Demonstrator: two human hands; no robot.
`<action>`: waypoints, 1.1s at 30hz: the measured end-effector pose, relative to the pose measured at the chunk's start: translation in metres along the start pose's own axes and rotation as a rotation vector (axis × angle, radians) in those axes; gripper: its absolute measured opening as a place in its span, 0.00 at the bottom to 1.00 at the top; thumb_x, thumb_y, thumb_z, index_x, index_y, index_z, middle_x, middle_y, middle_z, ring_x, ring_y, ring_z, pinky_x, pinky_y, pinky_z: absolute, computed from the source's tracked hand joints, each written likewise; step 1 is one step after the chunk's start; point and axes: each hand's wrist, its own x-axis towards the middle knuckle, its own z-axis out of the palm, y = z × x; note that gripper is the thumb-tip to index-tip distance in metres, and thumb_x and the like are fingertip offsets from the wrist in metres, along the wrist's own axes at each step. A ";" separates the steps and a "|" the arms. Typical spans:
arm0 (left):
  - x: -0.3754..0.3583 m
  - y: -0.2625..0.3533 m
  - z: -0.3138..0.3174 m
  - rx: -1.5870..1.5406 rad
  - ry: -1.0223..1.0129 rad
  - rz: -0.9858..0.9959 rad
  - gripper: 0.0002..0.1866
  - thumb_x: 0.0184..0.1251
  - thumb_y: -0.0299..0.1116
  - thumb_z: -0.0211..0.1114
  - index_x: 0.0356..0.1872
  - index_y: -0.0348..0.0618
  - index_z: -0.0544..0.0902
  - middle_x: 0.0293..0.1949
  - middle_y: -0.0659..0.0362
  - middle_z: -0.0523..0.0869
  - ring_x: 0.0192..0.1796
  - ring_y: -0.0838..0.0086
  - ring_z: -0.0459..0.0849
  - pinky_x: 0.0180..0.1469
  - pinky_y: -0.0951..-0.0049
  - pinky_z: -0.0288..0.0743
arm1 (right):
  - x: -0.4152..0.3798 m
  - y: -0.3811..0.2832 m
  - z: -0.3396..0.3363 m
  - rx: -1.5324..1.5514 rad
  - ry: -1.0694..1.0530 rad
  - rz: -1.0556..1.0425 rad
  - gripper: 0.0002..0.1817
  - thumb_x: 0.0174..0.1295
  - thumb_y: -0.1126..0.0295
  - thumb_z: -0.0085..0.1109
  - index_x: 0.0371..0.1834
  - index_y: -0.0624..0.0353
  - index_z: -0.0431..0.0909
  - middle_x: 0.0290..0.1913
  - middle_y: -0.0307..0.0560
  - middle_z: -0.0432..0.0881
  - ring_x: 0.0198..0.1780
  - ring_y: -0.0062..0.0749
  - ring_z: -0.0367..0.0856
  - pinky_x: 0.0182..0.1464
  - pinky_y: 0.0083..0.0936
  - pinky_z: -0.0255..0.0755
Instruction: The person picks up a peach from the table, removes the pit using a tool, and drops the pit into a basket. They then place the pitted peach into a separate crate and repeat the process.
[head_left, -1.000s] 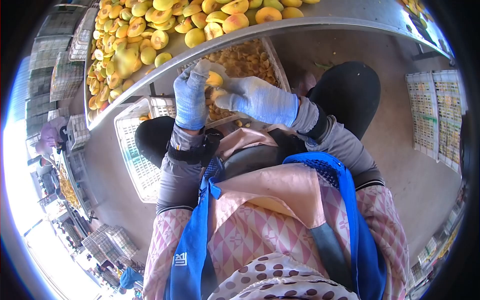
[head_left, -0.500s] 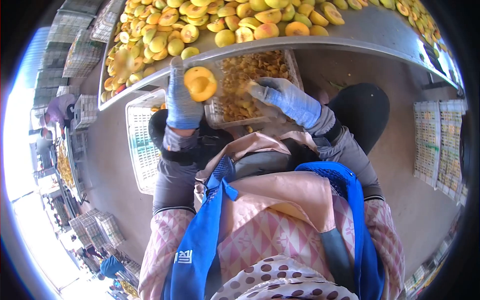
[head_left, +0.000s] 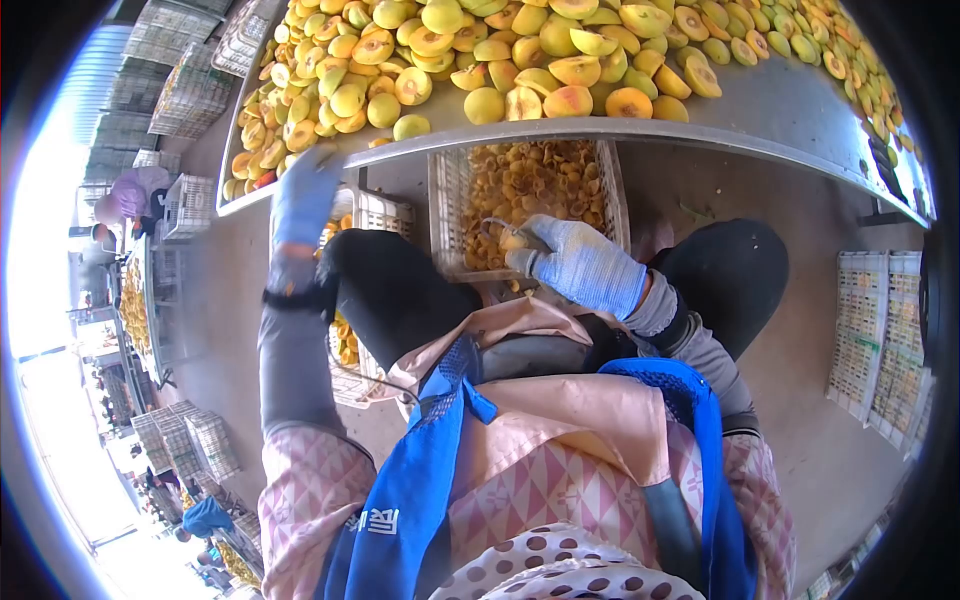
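Observation:
My left hand (head_left: 305,200), in a grey-blue glove, is at the near left edge of the metal table, beside the heap of halved yellow peaches (head_left: 430,40). Motion smears its fingers, and no fruit shows in it. My right hand (head_left: 585,265), gloved alike, is closed around a small pitting tool (head_left: 500,232) with a thin curved metal loop. It hovers over the near right part of a white crate (head_left: 448,210) that holds brownish pits and scraps (head_left: 540,185).
The metal table's raised rim (head_left: 600,128) crosses in front of me. Between my left arm and knee stands another white crate (head_left: 385,212) with peach pieces inside. Stacked crates (head_left: 870,340) stand on the right. At far left, a person (head_left: 135,195) bends near another table.
The half peach with a hollow centre is gone from my left hand, which has moved left and blurred. My right hand has lowered slightly. The view has shifted, showing more of the heap.

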 end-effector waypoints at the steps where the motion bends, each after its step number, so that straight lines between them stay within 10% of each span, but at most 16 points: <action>1: 0.043 -0.028 0.032 0.387 -0.047 0.171 0.21 0.64 0.52 0.61 0.47 0.47 0.85 0.44 0.48 0.87 0.48 0.55 0.85 0.51 0.60 0.75 | 0.002 0.001 0.000 0.001 0.008 -0.013 0.17 0.66 0.59 0.61 0.44 0.65 0.78 0.37 0.63 0.81 0.39 0.58 0.82 0.42 0.40 0.75; 7: 0.094 0.069 0.092 0.580 -0.341 -0.110 0.30 0.58 0.59 0.64 0.51 0.44 0.84 0.47 0.49 0.88 0.53 0.58 0.86 0.55 0.61 0.76 | 0.003 0.001 -0.003 -0.012 0.105 0.066 0.19 0.66 0.58 0.60 0.43 0.66 0.76 0.35 0.65 0.80 0.39 0.61 0.81 0.42 0.43 0.73; 11: 0.111 0.038 0.099 0.508 -0.348 0.061 0.25 0.65 0.55 0.59 0.46 0.42 0.87 0.45 0.46 0.88 0.48 0.52 0.86 0.52 0.60 0.78 | 0.006 -0.003 -0.005 0.079 0.167 0.028 0.18 0.65 0.60 0.61 0.44 0.67 0.75 0.35 0.64 0.81 0.38 0.60 0.81 0.41 0.44 0.74; 13: 0.106 0.020 0.103 -0.202 -0.265 0.256 0.25 0.68 0.52 0.56 0.46 0.38 0.86 0.43 0.47 0.88 0.47 0.58 0.87 0.50 0.61 0.79 | 0.008 -0.005 -0.010 0.107 0.213 -0.014 0.18 0.66 0.60 0.61 0.44 0.66 0.74 0.35 0.64 0.81 0.37 0.59 0.82 0.40 0.43 0.73; 15: 0.046 0.043 0.082 -1.410 -0.407 -0.084 0.26 0.70 0.51 0.54 0.50 0.36 0.84 0.43 0.48 0.87 0.46 0.61 0.86 0.49 0.61 0.80 | 0.009 -0.009 -0.014 0.097 0.214 -0.043 0.18 0.67 0.59 0.62 0.45 0.64 0.73 0.34 0.63 0.81 0.38 0.57 0.83 0.40 0.42 0.73; 18: -0.018 0.091 0.084 -0.767 -0.156 0.221 0.17 0.72 0.37 0.58 0.53 0.34 0.79 0.45 0.48 0.85 0.47 0.62 0.86 0.47 0.65 0.83 | 0.016 -0.019 -0.015 0.071 0.216 -0.029 0.18 0.67 0.59 0.61 0.44 0.64 0.73 0.32 0.65 0.81 0.37 0.59 0.83 0.37 0.44 0.73; 23: -0.052 0.123 0.104 -1.459 -0.264 0.059 0.15 0.73 0.30 0.60 0.56 0.33 0.76 0.49 0.50 0.83 0.49 0.69 0.83 0.51 0.72 0.80 | 0.015 -0.020 -0.004 -0.101 0.421 -0.055 0.17 0.67 0.60 0.61 0.43 0.66 0.72 0.23 0.63 0.79 0.28 0.61 0.80 0.28 0.48 0.72; 25: -0.064 0.130 0.109 -0.750 0.084 0.471 0.17 0.76 0.36 0.57 0.56 0.33 0.75 0.47 0.51 0.83 0.49 0.69 0.82 0.54 0.71 0.78 | 0.016 -0.017 0.000 -0.139 0.481 -0.048 0.17 0.67 0.60 0.60 0.42 0.66 0.72 0.22 0.62 0.79 0.27 0.61 0.80 0.28 0.48 0.72; 29: -0.069 0.145 0.108 -1.378 -0.113 0.187 0.16 0.78 0.37 0.52 0.55 0.34 0.75 0.44 0.54 0.82 0.46 0.72 0.80 0.53 0.71 0.76 | 0.017 -0.020 0.002 -0.122 0.470 0.000 0.16 0.67 0.62 0.59 0.41 0.67 0.71 0.23 0.63 0.79 0.28 0.61 0.81 0.28 0.48 0.72; 33: -0.077 0.158 0.116 -1.145 0.131 0.294 0.16 0.79 0.37 0.50 0.53 0.34 0.76 0.42 0.55 0.82 0.44 0.72 0.80 0.51 0.72 0.76 | 0.020 -0.014 0.008 -0.088 0.406 -0.041 0.12 0.67 0.66 0.57 0.38 0.66 0.74 0.29 0.62 0.79 0.31 0.56 0.82 0.30 0.44 0.74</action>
